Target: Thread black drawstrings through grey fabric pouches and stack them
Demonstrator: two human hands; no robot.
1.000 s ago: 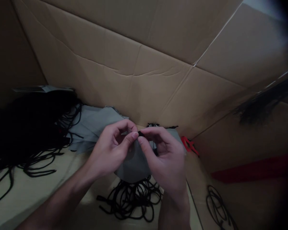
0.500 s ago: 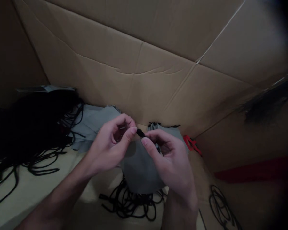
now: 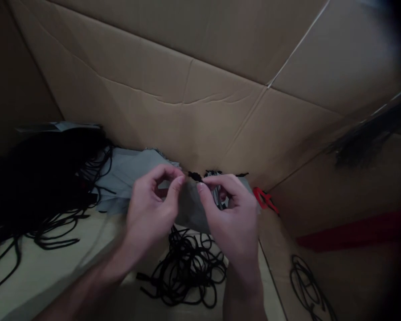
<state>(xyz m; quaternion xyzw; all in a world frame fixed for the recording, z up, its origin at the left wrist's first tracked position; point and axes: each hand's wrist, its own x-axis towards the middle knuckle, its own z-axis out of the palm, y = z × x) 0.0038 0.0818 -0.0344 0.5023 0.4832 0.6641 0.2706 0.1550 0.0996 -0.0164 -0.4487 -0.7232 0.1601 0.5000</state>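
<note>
My left hand (image 3: 152, 209) and my right hand (image 3: 229, 218) are raised side by side in the middle of the view, both pinched. Between their fingertips sits a small black cord end (image 3: 195, 176). A grey fabric piece (image 3: 191, 209) hangs from the pinch, between and behind the two hands. Below them on the pale surface lies a tangle of black cord (image 3: 187, 269).
More grey fabric (image 3: 127, 171) lies at left beside a big heap of black cords (image 3: 36, 178). Red scissors (image 3: 263, 199) rest at right by the cardboard wall (image 3: 203, 89). Another coil of black cord (image 3: 305, 287) lies at lower right.
The grey fabric has been drawn upward and now hangs shorter, uncovering the cord tangle below. Both hands have lifted slightly and the cord end sits higher between the fingertips.
</note>
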